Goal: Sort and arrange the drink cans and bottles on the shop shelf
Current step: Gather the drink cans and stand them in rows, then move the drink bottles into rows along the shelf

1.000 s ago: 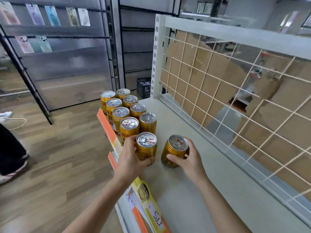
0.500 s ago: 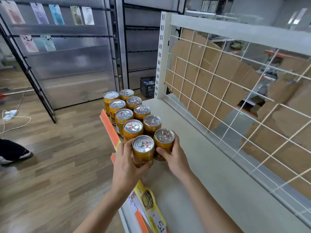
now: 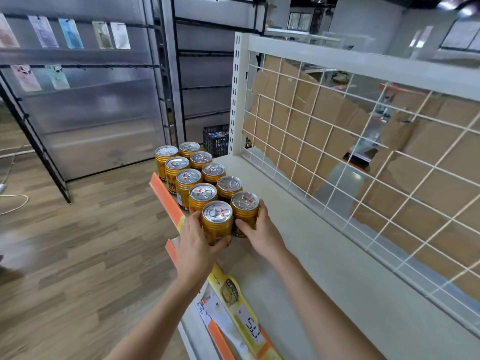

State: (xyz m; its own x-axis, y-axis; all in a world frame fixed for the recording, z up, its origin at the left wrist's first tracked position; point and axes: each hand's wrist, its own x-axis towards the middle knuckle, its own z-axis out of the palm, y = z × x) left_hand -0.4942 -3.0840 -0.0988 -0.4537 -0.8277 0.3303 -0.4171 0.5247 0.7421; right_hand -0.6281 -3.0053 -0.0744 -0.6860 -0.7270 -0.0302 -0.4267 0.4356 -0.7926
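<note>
Several gold drink cans with silver tops stand upright in two rows along the front left of the cream shelf (image 3: 324, 255). My left hand (image 3: 197, 242) wraps around the nearest can of the front row (image 3: 217, 220). My right hand (image 3: 259, 232) grips the nearest can of the back row (image 3: 244, 207), which stands right beside it. Both cans rest on the shelf, touching the cans behind them (image 3: 203, 194).
A white wire grid (image 3: 337, 141) backed with torn cardboard closes the shelf's rear. Orange and yellow price strips (image 3: 168, 201) line the front edge. A dark crate (image 3: 215, 139) sits on the wooden floor beyond the shelf's end. Frosted panels with hanging packets stand at left.
My right hand slid its can from apart on the shelf up against the left-hand can and into the back row. The camera has drawn closer and turned slightly.
</note>
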